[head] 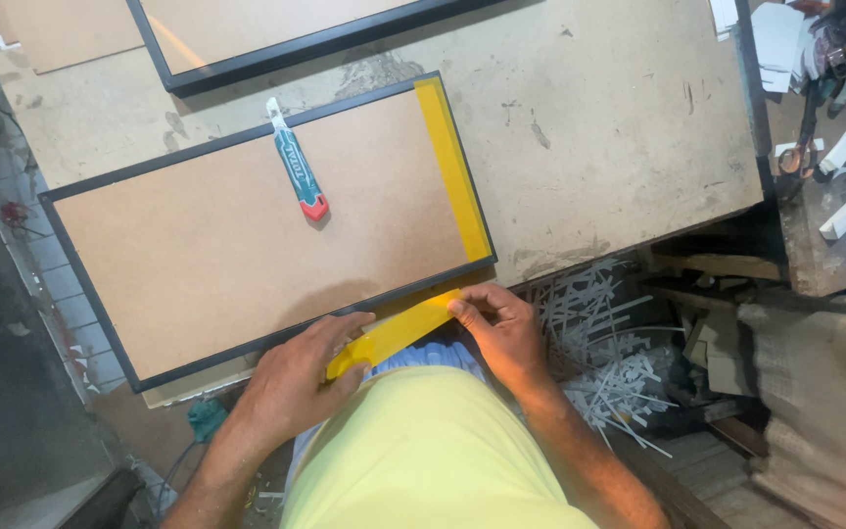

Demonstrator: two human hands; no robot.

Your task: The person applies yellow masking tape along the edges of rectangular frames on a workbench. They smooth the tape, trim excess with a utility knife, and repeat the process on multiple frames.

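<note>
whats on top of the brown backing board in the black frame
A teal and red utility knife lies on the backing board; yellow tape covers its right edge. The left hand hides part of the near frame edge.

One head-worn view looks steeply down, close over the workbench point(619, 147).

On the framed board point(237, 245), only the utility knife point(298, 162) at twelve o'clock interrupts open backing. Bare bench point(619, 127) lies free at two o'clock; strip offcuts point(609, 343) clutter three o'clock.
</note>
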